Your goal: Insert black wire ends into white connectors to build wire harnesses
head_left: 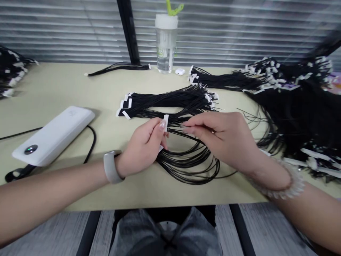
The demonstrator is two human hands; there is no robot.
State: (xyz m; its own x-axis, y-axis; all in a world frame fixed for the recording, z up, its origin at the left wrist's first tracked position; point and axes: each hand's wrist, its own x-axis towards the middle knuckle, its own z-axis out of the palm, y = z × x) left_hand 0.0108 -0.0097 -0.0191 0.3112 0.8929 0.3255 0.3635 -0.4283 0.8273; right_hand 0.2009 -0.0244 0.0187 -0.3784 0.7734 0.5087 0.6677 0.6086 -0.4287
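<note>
My left hand (144, 147) is closed on a white connector (166, 122), with the thumb pressed along its side. From this connector a bunch of thin black wires (191, 163) loops to the right and back over the table. Just right of the connector, my right hand (223, 137) pinches with thumb and forefinger close to the wires. What lies between those fingertips is too small to make out. Behind both hands lies a bundle of black wire harnesses (165, 101) with white connectors at its ends.
A white power bank (53, 137) with a black cable lies at left. At the back stand a clear bottle (165, 46) and a small white case (180, 72). A large heap of black wire harnesses (301, 117) covers the right side; another pile (13, 71) sits far left.
</note>
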